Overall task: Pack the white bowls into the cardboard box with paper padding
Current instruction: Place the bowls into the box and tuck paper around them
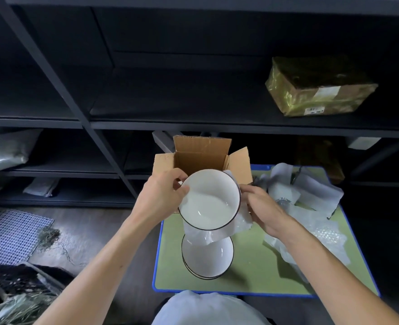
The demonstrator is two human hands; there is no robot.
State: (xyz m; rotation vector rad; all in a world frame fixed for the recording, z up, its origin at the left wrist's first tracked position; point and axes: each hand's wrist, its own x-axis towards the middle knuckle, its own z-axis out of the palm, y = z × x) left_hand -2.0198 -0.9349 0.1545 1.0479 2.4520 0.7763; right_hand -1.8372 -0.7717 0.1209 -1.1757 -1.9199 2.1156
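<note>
**Bowl held over box mouth, paper beneath**

Shelving [100, 123], dark, fills the far wall; a taped parcel [318, 90] sits on it at 1 o'clock.

Worktop [240, 277], green with a blue edge, lies low centre. Crumpled paper and bubble wrap [311, 207] are heaped at 3 o'clock on it.

Cardboard box [201, 156], at 12 o'clock of the worktop, stands with flaps open and mouth up. Its inside is mostly hidden behind the bowl.

Held bowl [209, 199], white with a dark rim, is up off the worktop just in front of the box. Its mouth tips toward the camera; its round axis leans back toward the box. A sheet of paper [217, 228] hangs under and behind it.

Stack of bowls [206, 256], mouths up, waits at 6 o'clock of the held one.

Left hand [161, 195] pinches the bowl's rim at 9 o'clock, thumb inside. Right hand [262, 207] is closed on the paper and the bowl's outer side at 3 o'clock.

Step, as judged: wrapping one bowl before loading. Next calls for folding the paper around it, then lowering it level into the box.
</note>
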